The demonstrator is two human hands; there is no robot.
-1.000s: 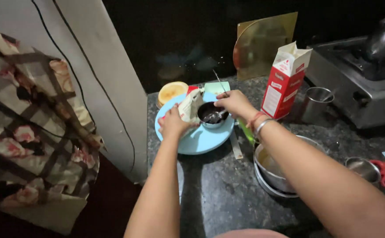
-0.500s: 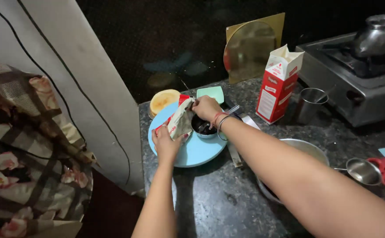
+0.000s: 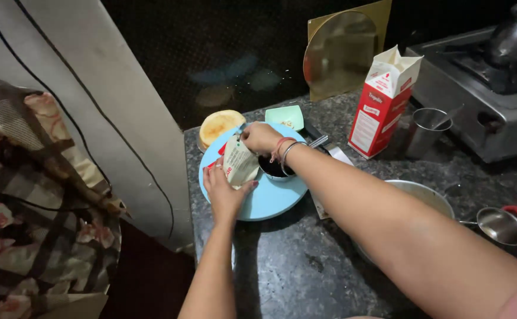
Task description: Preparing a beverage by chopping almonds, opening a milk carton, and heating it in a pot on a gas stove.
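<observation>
While the left hand [image 3: 226, 192] cups the lower part of a small whitish packet [image 3: 239, 163] from below, its fingers curled around the packet's base, the right hand [image 3: 261, 137] pinches the packet's top edge, fingers clenched on it. The packet stands tilted over a round light-blue plate [image 3: 267, 201] on the dark speckled counter [image 3: 294, 266], just beside a small dark bowl [image 3: 273, 168] that sits on the plate under the right wrist. Behind the plate lie a round orange-yellow lid [image 3: 218, 126] and a little pale green dish [image 3: 286, 116]. A red and white carton [image 3: 383, 101] with an opened top stands to the right, near a steel cup [image 3: 425, 130]. Further right are a steel pot [image 3: 427, 198], a small strainer [image 3: 501, 225] and a gas stove [image 3: 483, 100].
</observation>
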